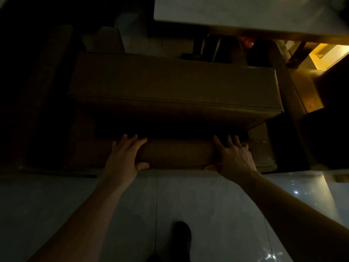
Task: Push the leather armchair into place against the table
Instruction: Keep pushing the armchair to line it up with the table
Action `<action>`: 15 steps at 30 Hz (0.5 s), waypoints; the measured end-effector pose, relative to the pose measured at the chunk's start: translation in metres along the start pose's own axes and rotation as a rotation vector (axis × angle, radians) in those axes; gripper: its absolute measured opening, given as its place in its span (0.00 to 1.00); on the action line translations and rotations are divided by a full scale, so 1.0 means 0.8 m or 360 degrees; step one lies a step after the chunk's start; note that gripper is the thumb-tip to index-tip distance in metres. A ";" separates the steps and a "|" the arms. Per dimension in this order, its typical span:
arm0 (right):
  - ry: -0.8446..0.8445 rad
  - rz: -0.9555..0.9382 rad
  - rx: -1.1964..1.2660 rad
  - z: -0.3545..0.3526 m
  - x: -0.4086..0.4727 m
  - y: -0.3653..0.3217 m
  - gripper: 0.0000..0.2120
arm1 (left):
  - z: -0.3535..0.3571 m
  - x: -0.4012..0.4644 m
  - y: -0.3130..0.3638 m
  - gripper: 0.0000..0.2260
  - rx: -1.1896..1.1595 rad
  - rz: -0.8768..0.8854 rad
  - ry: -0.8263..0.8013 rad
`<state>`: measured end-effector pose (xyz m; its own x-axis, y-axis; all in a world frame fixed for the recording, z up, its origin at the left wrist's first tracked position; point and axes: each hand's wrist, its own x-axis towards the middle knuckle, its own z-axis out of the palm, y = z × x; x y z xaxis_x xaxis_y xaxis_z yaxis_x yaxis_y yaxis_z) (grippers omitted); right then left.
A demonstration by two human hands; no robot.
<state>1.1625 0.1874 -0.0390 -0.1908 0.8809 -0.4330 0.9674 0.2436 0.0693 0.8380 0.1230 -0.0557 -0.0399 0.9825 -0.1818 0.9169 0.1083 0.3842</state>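
Observation:
The brown leather armchair (173, 86) fills the middle of the dim head view, its seat cushion beyond its padded back. Both of my hands rest on the top of the chair's back. My left hand (125, 156) lies flat over the back's left part, fingers spread across the top and thumb hooked on the near edge. My right hand (233, 156) grips the back's right part the same way. The pale table (245, 12) stands beyond the chair at the top, its near edge above the chair's front.
Glossy grey floor tiles (207, 205) lie under me, with my dark shoe (182, 233) at the bottom. Another dark chair (47, 91) stands close on the left. Wooden furniture and a lit yellow patch (328, 53) sit to the right. Dark items lie under the table.

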 end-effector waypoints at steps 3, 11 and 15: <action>0.0007 0.0003 0.0025 -0.001 0.002 -0.001 0.56 | -0.003 0.001 0.000 0.36 -0.0012 0.0000 -0.0001; 0.0073 0.0018 0.0020 0.006 -0.004 -0.003 0.55 | 0.004 0.001 0.002 0.37 0.0156 -0.0010 -0.0025; -0.0010 0.0030 0.0113 0.000 -0.011 -0.005 0.55 | -0.007 -0.005 0.012 0.38 0.0245 -0.0070 -0.0139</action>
<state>1.1602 0.1785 -0.0355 -0.1718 0.8825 -0.4379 0.9802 0.1975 0.0134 0.8449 0.1208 -0.0465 -0.0528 0.9597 -0.2761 0.9652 0.1200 0.2325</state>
